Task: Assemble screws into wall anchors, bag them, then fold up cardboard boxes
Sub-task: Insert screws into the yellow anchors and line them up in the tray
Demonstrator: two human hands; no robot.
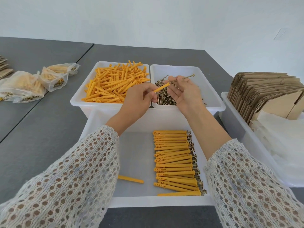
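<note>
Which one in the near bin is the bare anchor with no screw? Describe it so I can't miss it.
Find the near white bin. The assembled row lines its right side; the bare anchor lies alone at the lower left, beside the left sleeve, with no screw head showing.

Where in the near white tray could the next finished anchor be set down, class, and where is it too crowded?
Bare floor lies in the near tray between the left sleeve and the row of assembled anchors, above the lone anchor. The tray's right side, and both far bins, anchors and screws, are crowded.
</note>
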